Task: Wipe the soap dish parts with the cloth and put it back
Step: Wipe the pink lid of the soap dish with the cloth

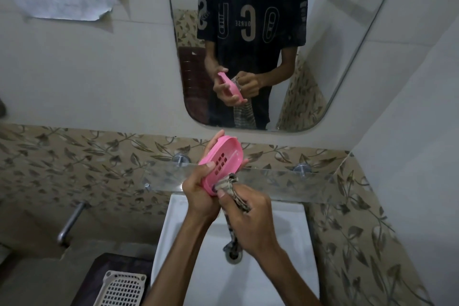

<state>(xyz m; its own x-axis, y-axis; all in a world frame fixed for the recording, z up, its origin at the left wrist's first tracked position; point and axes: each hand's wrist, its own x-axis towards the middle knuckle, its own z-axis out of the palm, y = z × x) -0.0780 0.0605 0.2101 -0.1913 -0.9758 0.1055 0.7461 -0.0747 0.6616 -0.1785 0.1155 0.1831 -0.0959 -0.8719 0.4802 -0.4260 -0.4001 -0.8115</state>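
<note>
My left hand grips a pink oval soap dish part with several drain slots, tilted up above the sink. Its thumb lies on the slotted face and its fingers wrap behind the rim. My right hand holds a patterned grey-brown cloth bunched between thumb and fingers, pressed against the lower end of the pink part. The cloth's loose tail hangs down under my right hand toward the drain. The mirror above repeats both hands, the pink part and the cloth.
A white sink with a drain lies below my hands. A glass shelf on metal pegs crosses the wall behind them. A mirror hangs above. A white slotted basket stands lower left, a metal tap on the left wall.
</note>
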